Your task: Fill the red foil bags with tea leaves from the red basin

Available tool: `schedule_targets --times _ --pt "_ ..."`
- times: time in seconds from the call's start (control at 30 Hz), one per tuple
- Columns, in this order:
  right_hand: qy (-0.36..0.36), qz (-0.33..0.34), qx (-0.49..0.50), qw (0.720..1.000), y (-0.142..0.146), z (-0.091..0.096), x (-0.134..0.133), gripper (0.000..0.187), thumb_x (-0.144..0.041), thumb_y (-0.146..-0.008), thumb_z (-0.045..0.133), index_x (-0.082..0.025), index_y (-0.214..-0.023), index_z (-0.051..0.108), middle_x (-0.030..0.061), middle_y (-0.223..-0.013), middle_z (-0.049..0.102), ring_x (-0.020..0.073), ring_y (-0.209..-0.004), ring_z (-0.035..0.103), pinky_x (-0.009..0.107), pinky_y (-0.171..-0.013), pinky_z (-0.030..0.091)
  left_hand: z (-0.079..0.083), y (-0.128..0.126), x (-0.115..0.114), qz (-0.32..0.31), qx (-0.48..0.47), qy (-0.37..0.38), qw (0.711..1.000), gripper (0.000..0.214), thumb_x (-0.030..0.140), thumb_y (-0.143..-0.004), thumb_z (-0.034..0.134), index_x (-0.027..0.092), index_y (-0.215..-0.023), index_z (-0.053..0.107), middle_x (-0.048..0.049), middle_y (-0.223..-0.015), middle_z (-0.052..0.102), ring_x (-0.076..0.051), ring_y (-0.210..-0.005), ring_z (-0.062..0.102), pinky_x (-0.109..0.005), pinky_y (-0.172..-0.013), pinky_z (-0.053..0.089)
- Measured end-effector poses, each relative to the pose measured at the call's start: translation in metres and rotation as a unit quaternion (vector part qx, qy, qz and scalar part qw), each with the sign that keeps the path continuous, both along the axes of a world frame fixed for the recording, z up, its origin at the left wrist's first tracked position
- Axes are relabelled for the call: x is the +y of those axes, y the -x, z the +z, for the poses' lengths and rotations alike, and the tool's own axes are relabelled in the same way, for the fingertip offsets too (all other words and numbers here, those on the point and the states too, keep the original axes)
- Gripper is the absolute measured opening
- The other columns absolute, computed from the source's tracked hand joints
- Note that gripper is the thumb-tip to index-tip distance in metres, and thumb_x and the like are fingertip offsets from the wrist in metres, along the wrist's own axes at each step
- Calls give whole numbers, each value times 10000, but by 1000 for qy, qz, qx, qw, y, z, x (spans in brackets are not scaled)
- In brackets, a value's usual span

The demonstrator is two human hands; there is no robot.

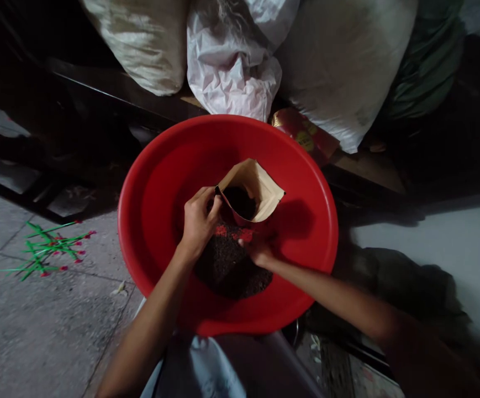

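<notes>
A large red basin fills the middle of the view, with dark, soil-like grains lying on its bottom. Above them stands a paper bag with a pale inside, its mouth wide and some dark material down in it. My left hand pinches the bag's left edge between thumb and fingers. Low on the bag's near side is my right hand, just over the grains. Its fingers are dim and partly hidden, so I cannot make out whether they grip anything.
Several stuffed sacks lean behind the basin. A red and gold package lies by the basin's far right rim. Green sticks with pink ends are spread on the concrete floor at left. Dark furniture stands at far left.
</notes>
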State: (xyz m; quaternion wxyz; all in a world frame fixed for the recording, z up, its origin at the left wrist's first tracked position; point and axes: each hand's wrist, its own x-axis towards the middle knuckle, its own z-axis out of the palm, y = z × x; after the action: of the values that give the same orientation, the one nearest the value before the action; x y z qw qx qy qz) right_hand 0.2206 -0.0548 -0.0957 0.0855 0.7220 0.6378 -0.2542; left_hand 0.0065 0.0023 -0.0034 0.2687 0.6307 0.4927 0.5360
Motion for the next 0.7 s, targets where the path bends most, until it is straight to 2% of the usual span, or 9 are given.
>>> schedule_targets --times 0.1,0.17,0.2,0.27,0.33,0.47,0.57,0.63,0.7 --pt "78 22 9 997 36 -19 -24 788 -766 -916 588 -288 -1541 540 189 -1555 494 456 -1427 498 553 -1064 489 -2 0 1 1 7 0 1000 211 237 -1009 546 177 -819 616 -16 -784 627 -128 -693 573 -253 -674 437" --pt "104 97 43 989 52 -22 -34 904 -791 -801 711 -382 -1577 491 144 -1638 387 484 -1479 416 560 -1104 456 -2 0 1 -2 6 5 1000 208 239 -1009 542 180 -821 609 -13 -777 618 -131 -695 572 -255 -671 431" --pt "107 136 58 983 56 -21 -37 915 -755 -771 762 -402 -1572 494 131 -1636 380 472 -1469 429 545 -1112 452 -3 1 1 -4 6 6 1000 210 242 -1011 538 182 -821 607 -13 -777 620 -133 -699 575 -257 -673 431" --pt "104 181 80 975 59 -18 -39 830 -640 -765 821 -398 -1516 565 117 -1552 461 407 -1361 549 491 -1077 485 -4 1 2 -4 9 4 1000 228 252 -1013 536 188 -800 588 -12 -766 612 -135 -692 566 -261 -670 426" --pt "107 185 100 972 55 -16 -37 699 -518 -786 837 -366 -1440 642 108 -1425 559 335 -1203 654 437 -1004 527 -5 2 3 2 15 -5 1000 252 258 -1009 541 195 -766 557 -6 -744 588 -133 -667 535 -267 -655 412" --pt "97 179 139 969 40 -8 -27 589 -357 -759 882 -298 -1324 725 69 -1228 680 259 -1096 692 358 -977 535 -7 5 7 -7 18 -14 1000 250 279 -1013 545 196 -779 572 -19 -766 609 -142 -684 550 -272 -671 430" --pt "44 135 240 960 26 21 -18 515 -229 -753 842 -246 -1259 746 37 -1147 741 214 -1063 704 316 -965 541 -7 6 8 -24 15 -10 1000 231 297 -1028 539 188 -846 630 -50 -850 680 -157 -759 617 -272 -724 472" --pt "-13 126 315 941 15 58 -12 452 -190 -745 804 -212 -1194 758 31 -1116 759 197 -1017 711 308 -938 550 -6 5 8 -26 16 -15 999 227 294 -1033 532 184 -872 648 -63 -888 707 -162 -788 639 -272 -741 485" --pt "-77 172 344 920 5 105 -7 387 -206 -747 789 -208 -1133 763 27 -1101 755 192 -1005 707 322 -961 542 -6 5 8 -24 18 -22 999 228 283 -1038 523 181 -885 657 -71 -913 723 -164 -804 652 -271 -755 494"
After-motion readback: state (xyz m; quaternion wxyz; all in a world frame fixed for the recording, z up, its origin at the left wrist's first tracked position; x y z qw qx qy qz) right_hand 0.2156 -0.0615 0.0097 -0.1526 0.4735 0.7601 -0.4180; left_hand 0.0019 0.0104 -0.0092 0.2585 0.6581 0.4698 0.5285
